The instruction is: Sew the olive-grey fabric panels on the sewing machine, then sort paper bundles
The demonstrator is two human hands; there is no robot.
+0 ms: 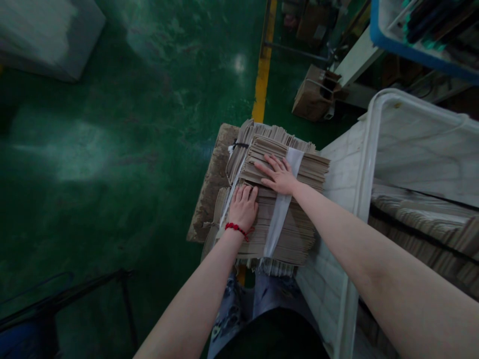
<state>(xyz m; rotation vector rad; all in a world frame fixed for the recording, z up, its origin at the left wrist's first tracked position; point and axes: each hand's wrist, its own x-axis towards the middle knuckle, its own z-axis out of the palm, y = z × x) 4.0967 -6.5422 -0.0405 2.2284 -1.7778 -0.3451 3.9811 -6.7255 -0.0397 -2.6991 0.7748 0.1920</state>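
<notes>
A thick bundle of brownish-grey flat sheets (288, 227), packed on edge, lies before me with a white strip (277, 224) across it. My left hand (244, 207), with a red bracelet at the wrist, rests on the bundle's left part, fingers slightly apart. Higher up and to the right, my right hand (277, 175) lies on the sheets with spread fingers, its palm beside the white strip. More sheets tied with a dark cord (240, 144) are at the upper left. Under the stacks a worn board (213, 172) shows.
A large white bin (364, 164) holding more bundled sheets (422, 224) stands at the right. A blue-edged tray (422, 59) is at the upper right, near a cardboard box (316, 94) on the green floor. A dark metal frame (90, 289) is at the lower left.
</notes>
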